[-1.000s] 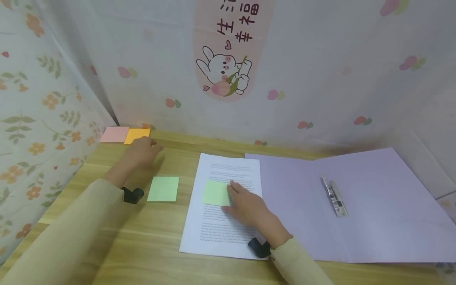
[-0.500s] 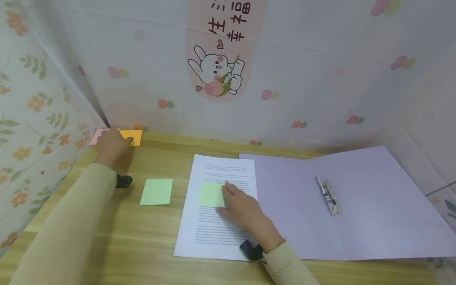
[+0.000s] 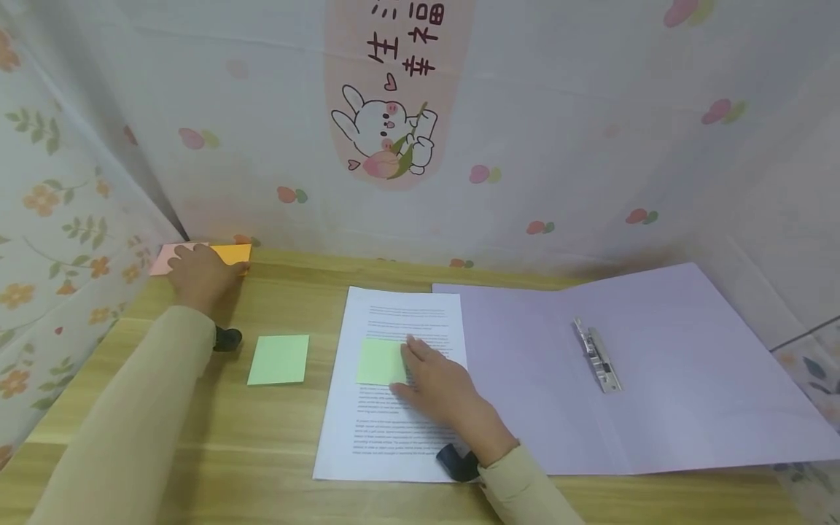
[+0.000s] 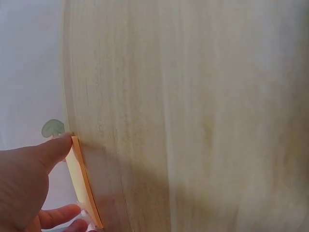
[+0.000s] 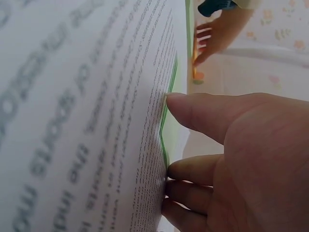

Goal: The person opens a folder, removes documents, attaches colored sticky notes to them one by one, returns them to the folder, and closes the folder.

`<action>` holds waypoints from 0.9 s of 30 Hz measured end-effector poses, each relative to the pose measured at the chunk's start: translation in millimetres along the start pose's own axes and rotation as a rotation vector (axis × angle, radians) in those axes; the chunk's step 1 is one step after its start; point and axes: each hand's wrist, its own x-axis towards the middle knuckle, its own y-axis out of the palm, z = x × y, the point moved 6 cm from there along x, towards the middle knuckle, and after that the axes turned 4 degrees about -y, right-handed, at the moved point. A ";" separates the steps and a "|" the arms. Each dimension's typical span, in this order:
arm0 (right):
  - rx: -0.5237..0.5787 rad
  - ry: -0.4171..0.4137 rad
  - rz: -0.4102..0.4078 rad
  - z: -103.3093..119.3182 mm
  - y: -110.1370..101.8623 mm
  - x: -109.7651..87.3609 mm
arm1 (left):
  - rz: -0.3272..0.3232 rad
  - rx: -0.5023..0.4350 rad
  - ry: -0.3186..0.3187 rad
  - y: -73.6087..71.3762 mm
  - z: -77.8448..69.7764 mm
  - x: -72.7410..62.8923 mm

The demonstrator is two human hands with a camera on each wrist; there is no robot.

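In the head view my left hand (image 3: 199,277) is spread over a pink sticky-note pad (image 3: 160,261) and an orange pad (image 3: 231,253) at the back left. Its thumb touches the orange pad's right corner; the fingertips lie over the pink pad. The left wrist view shows the thumb against one end of the orange pad's edge (image 4: 86,186). My right hand (image 3: 440,383) rests on printed sheets (image 3: 400,456), its thumb and fingertips apart and touching the right side of a light green pad (image 3: 380,362). Another green pad (image 3: 278,359) lies on the table left of the sheets.
An open lilac folder (image 3: 695,379) with a metal clip (image 3: 597,355) lies right of the sheets, partly beneath them. Patterned cloth (image 3: 538,146) hangs along the back and left of the wooden table (image 3: 256,452).
My left hand has moved left from beside the orange pad onto the two pads, and its thumb has reached the orange pad's right corner. The right hand stays at the green pad.
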 end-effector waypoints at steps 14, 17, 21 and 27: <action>-0.031 0.005 0.008 2.3 -1.9 -0.4 | 0.141 0.007 0.015 -1.7 -4.0 -10.3; -0.031 0.005 0.008 2.2 -3.1 -0.2 | 0.175 -0.005 0.006 -2.8 -4.3 -9.5; -0.025 0.005 0.008 2.3 -3.3 -0.3 | 0.213 -0.024 -0.001 -3.9 -2.5 -8.5; -0.025 0.004 0.007 2.9 -2.3 -0.1 | 0.258 -0.095 -0.061 -3.5 1.8 -9.1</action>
